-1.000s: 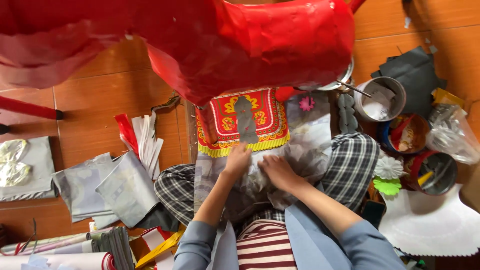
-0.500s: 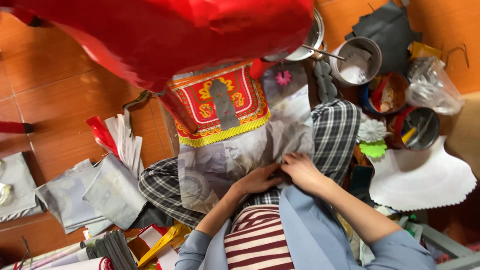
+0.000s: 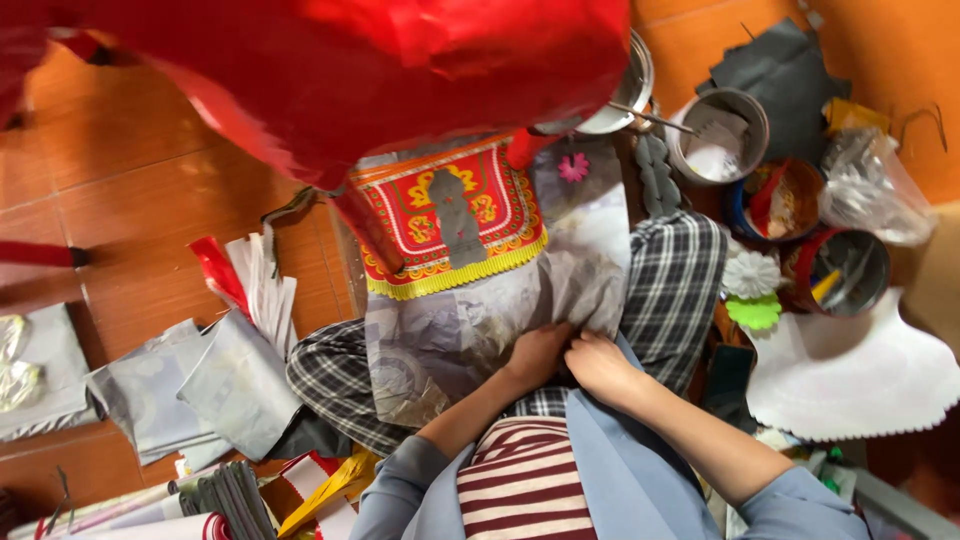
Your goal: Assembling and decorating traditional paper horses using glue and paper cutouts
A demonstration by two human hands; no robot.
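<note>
- While you sit cross-legged on the floor [image 3: 150,230], both hands meet at the near edge of the grey sheet [image 3: 470,330] spread over your lap.
- Your left hand [image 3: 537,352] is curled, fingers pinching the sheet's edge; your right hand [image 3: 600,365] is closed down on the same edge, just beside it, the two touching.
- The sheet runs from your lap out to the red-and-gold panel [image 3: 450,215], which lies on its far end with a fringe of yellow along its near side.
- This looks like the smoothing or folding step: you're gathering the near edge, judging by the grip.
- The next move likely calls for an even pull from both hands, so the thin paper doesn't tear or crease.
- A big red shape [image 3: 350,70] hangs over the far end; mind it.
- Tins [image 3: 720,145] and paper flowers [image 3: 752,275] sit to your right, folded grey sheets [image 3: 190,385] to your left.
</note>
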